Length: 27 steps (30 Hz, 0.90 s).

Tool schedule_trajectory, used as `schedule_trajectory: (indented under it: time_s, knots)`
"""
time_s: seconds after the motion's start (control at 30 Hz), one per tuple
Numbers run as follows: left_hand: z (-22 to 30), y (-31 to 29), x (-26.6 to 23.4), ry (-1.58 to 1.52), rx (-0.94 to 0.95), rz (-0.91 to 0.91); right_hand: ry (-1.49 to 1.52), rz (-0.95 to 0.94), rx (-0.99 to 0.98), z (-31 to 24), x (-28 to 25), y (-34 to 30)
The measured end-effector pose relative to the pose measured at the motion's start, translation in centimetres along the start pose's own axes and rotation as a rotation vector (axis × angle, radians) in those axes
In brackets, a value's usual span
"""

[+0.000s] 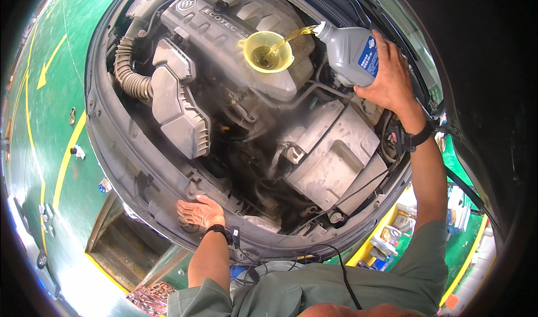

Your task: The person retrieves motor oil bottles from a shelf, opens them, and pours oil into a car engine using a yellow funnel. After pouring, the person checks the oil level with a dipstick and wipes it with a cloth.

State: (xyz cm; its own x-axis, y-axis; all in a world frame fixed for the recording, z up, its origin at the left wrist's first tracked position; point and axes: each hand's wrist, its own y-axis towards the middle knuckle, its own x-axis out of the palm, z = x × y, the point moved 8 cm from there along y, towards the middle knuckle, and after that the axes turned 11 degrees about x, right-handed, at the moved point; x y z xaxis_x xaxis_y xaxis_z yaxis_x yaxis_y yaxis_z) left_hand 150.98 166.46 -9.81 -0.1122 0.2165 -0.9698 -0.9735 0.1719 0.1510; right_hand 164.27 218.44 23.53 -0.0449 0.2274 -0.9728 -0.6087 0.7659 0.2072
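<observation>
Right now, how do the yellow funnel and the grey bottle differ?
The yellow funnel is wide-mouthed; the grey bottle is narrow-necked. The funnel sits mouth-up at the engine cover; the bottle is tipped in the right hand. Both meet the same amber stream.

A translucent yellow funnel (253, 47), round and wide-mouthed, stands with its bowl facing up; small tabs project from its rim, and the bowl darkens toward the centre. To the right of the funnel, a grey plastic bottle (346, 51) bearing a blue label (368, 58) with pale lettering is tilted over, its open, whitish mouth directed toward the funnel but apart from it. From this mouth a stream of clear amber liquid (292, 35) falls in an arc, leftward, into the funnel's bowl.
</observation>
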Motion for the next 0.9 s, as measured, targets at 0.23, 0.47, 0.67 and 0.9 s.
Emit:
schedule_trajectory:
  time_s: [0.23,0.47,0.67,0.9]
  knots:
    - [0.0,0.0,0.0,-0.001,0.004,0.007,-0.01,0.008,0.019,0.4,-1.0,0.1]
    - [0.0,0.0,0.0,0.0,0.001,0.002,-0.026,0.04,0.019,0.8,-2.1,0.2]
    - [0.0,0.0,0.1,-0.001,-0.006,-0.004,-0.036,0.042,0.021,1.0,-2.6,0.3]
    - [0.1,0.1,-0.2,-0.009,0.005,0.01,-0.042,0.047,0.009,0.7,-2.9,0.2]
